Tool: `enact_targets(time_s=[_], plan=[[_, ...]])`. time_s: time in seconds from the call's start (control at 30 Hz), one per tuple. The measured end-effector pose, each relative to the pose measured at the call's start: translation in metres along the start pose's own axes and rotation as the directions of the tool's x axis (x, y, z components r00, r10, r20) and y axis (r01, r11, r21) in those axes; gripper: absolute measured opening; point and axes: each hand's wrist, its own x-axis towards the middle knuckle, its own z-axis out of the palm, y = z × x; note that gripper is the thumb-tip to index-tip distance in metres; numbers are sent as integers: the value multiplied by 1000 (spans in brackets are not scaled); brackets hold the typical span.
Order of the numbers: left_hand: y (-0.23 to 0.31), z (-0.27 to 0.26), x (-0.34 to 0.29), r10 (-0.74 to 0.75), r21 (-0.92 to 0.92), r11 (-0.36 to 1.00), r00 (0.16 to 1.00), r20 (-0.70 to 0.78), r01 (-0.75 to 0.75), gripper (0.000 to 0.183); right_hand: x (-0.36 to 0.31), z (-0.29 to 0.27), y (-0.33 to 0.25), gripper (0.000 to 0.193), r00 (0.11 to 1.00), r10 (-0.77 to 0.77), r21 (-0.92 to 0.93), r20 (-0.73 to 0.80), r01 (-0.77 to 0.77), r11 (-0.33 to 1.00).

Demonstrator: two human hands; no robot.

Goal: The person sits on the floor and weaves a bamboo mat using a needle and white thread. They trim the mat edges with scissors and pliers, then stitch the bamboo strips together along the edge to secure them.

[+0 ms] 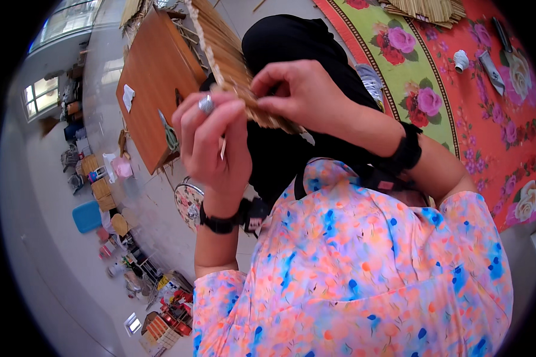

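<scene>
In the head view, our right hand (pixel 280 98) pinches the near end of the mat (pixel 226 50) above our lap (pixel 274 157), while our left hand (pixel 214 140) curls at its braided edge (pixel 204 44), its grip unclear. We should probably tension evenly, keeping the edge straight.

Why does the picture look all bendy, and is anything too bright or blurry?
In the head view, a wide fisheye lens bends straight edges toward the black rim; in the same head view, the window at the far left glares nearly white, and the left hand looks slightly blurred, perhaps from moving, while the flowered cloth looks clearer.
</scene>
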Motion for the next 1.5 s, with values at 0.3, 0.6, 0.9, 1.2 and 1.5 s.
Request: enact_targets(time_s=[0.3,0.6,0.9,1.2,1.5], plan=[[-60,21,36,139,241,967,959,-246,-79,13,51,28,-8,16,1000,21,-137,12,-19,990],[-100,18,60,-16,146,988,962,-272,58,17,40,29,31,29,935,317,-86,-160,-334,939],[-112,11,88,-76,183,971,926,-370,154,16,20,81,74,19,809,583,-90,-68,-587,804],[-129,7,96,-87,203,963,917,-390,178,16,28,90,92,21,898,436,-223,-58,-438,871],[-134,7,103,-152,201,950,917,-370,239,19,33,92,96,14,888,460,-185,-2,-453,872]])
